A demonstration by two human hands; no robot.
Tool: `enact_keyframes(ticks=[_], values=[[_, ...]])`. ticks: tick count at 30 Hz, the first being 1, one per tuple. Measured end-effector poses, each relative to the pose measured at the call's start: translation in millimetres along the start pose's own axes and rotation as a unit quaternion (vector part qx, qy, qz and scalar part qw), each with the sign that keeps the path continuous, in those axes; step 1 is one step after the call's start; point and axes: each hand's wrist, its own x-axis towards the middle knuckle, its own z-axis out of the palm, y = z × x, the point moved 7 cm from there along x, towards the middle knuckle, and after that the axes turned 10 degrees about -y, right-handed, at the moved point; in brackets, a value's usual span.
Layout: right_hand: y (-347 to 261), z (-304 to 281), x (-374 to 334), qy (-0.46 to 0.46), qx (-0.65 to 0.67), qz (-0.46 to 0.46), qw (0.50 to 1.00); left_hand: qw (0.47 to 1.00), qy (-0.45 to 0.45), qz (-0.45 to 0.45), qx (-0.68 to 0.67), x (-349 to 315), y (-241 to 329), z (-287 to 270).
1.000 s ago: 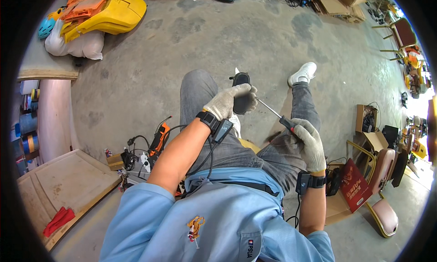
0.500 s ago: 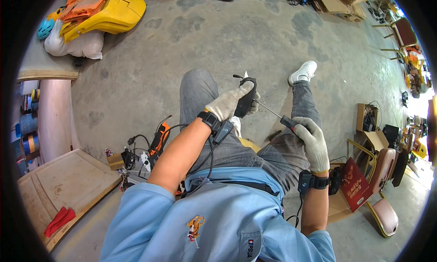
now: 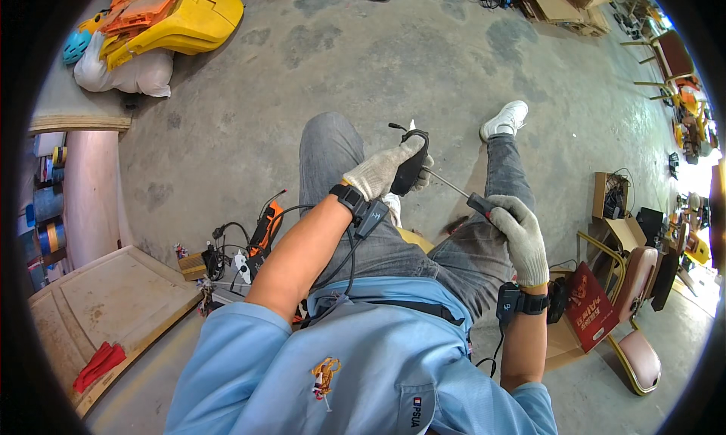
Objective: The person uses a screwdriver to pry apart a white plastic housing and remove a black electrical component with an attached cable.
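Observation:
My left hand (image 3: 388, 165), in a white knit glove, is closed around a flat black device (image 3: 409, 172) with a short black cable (image 3: 400, 127) at its far end. I cannot make out what kind of device it is. To the right, my gloved right hand (image 3: 522, 235) grips the dark handle of a screwdriver (image 3: 479, 204). Its metal shaft slants up and left to the device's right side, by my left fingertips. The tip itself is hidden there. Both hands are above my lap, between my spread knees.
Left of me lie an orange and black tool (image 3: 266, 229), black cables and a wooden board (image 3: 113, 306) with a red cloth (image 3: 99, 365). To my right are a red box (image 3: 591, 306), an open carton (image 3: 609, 195) and a fallen chair (image 3: 639, 359). Yellow plastic parts (image 3: 185, 19) are piled far left.
The device and my left hand have shifted very slightly to the right. The screwdriver stays against the device, with hardly any movement of my right hand.

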Motion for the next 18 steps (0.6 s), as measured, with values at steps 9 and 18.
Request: enact_keyframes(ticks=[9, 18], values=[[3.4, -2.4, -3.2, 0.006, 0.03, -0.008, 0.999, 0.999, -0.019, 0.005, 0.033, -2.7, 0.1, -3.1], [6.0, -1.1, -9.6, 0.014, 0.053, 0.015, 0.998, 1.0, -0.002, 0.004, 0.012, -3.4, -1.5, -4.5]])
